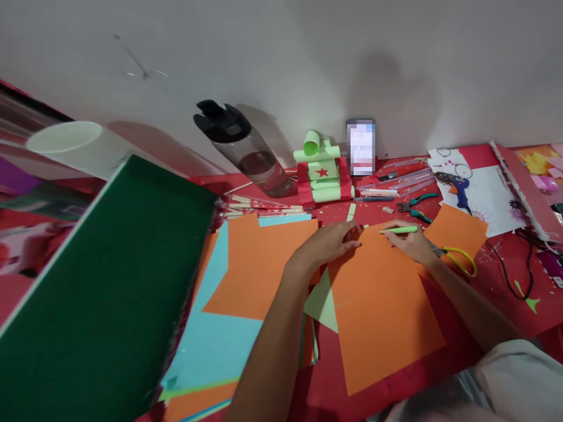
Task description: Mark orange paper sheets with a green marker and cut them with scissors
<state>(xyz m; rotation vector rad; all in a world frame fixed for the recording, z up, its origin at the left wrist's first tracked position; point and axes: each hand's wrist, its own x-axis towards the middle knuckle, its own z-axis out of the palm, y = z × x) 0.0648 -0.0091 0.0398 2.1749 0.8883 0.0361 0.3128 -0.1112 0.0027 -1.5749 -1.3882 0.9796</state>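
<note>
An orange sheet of paper [382, 310] lies slanted before me on the red table. My left hand [336, 241] rests at its upper left corner, fingers bent and thumb apart from them, gripping nothing that I can see. Over the sheet's upper right part, my right hand [409, 243] is closed on a slim light green pen-like stick [399, 230], whose narrow end points left. Scissors with yellow handles [460, 261] lie beside my right wrist, partly hidden by it. A pale green paper piece [324, 302] sticks out from under the sheet's left edge.
Left are stacked orange and blue papers [233, 337] and a large green board [109, 281]. Along the wall stand a water bottle [250, 152], a green paper model [324, 176] and a phone [361, 146]. Pliers [417, 207] and a blue glue gun [461, 190] lie to the right.
</note>
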